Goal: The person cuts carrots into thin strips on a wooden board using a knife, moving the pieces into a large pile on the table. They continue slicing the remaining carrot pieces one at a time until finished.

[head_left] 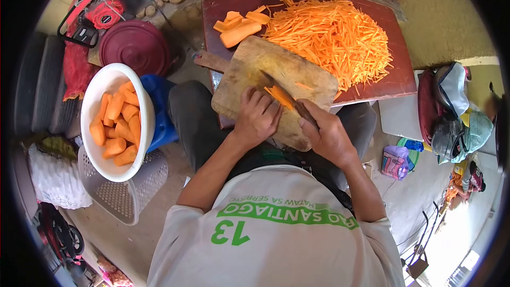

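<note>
My right hand (330,134) is closed round the handle of a knife (307,114). Its dark blade lies across a worn wooden cutting board (239,82), alongside some carrot slices (278,96). My left hand (257,116) presses down on the board with curled fingers, its fingertips at the near side of the slices; what lies under the fingers is hidden. A few thin carrot strips (304,86) lie loose beyond the blade. The board's handle (211,61) points to the left.
Behind the board, a dark red table (396,37) bears a heap of shredded carrot (334,37) and larger carrot pieces (239,32). A white basin (90,154) of peeled carrots (119,122) stands at left, above a grey perforated basket (114,199). A maroon lid (134,48) lies behind it.
</note>
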`<state>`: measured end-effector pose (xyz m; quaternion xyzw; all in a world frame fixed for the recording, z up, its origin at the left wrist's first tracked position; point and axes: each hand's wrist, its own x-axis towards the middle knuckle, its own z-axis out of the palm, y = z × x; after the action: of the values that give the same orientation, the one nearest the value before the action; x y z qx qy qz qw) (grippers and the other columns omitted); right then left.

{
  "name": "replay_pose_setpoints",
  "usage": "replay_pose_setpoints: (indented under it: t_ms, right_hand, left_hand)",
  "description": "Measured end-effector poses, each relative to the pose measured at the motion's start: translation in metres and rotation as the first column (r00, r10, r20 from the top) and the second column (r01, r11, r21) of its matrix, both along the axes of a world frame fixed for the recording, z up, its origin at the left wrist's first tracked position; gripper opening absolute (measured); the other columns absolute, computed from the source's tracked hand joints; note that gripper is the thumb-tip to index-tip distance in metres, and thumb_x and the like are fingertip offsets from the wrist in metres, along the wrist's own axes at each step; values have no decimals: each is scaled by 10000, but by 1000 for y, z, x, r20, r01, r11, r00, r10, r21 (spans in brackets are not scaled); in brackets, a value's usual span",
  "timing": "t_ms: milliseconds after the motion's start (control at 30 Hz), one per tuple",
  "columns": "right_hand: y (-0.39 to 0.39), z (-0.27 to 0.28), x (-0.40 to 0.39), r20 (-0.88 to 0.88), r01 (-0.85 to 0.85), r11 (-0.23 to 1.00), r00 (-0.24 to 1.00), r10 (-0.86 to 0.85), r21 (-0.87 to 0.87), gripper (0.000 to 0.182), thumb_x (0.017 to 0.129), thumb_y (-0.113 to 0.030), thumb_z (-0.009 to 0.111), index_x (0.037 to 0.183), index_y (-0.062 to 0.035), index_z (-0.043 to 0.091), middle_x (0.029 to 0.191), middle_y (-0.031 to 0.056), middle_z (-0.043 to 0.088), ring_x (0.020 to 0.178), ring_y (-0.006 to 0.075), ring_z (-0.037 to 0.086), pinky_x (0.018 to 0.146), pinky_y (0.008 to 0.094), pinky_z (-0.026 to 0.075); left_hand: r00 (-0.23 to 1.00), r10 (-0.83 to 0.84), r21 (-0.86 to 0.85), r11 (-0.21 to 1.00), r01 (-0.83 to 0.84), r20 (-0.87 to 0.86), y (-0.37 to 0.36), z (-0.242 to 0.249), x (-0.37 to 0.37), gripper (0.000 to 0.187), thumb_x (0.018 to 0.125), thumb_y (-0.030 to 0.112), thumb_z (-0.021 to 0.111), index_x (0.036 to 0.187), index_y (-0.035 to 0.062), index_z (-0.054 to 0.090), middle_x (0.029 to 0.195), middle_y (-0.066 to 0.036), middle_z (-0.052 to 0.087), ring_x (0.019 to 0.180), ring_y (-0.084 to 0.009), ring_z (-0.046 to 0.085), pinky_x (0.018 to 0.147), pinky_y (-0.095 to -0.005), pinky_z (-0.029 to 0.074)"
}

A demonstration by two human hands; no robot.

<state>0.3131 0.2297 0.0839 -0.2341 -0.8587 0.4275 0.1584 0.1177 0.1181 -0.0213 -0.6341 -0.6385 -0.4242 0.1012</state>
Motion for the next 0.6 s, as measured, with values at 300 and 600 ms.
replay_pose_setpoints:
  t_ms: [300, 600]
  right_hand:
    - [24, -12, 23, 111, -80, 994, 990, 88, -74, 399, 1068, -103, 750, 1425, 62, 681, 1172, 258, 811, 1039, 322, 810, 931, 375, 609]
    - [159, -21, 28, 142, 270, 962, 951, -274, 49, 447, 1028, -144, 834, 1425, 40, 742, 1180, 173, 858, 1030, 131, 781, 916, 314, 630]
  left_hand:
    - [974, 30, 83, 995, -50, 226, -2, 0, -5, 200, 791, 0, 866, 868, 82, 701, 867, -52, 668, 821, -283, 654, 833, -445, 440]
    - [972, 36, 6, 999, -38, 233, -2, 5, -4, 180, 826, 21, 860, 903, 96, 715, 874, -38, 673, 831, -281, 656, 845, -455, 446]
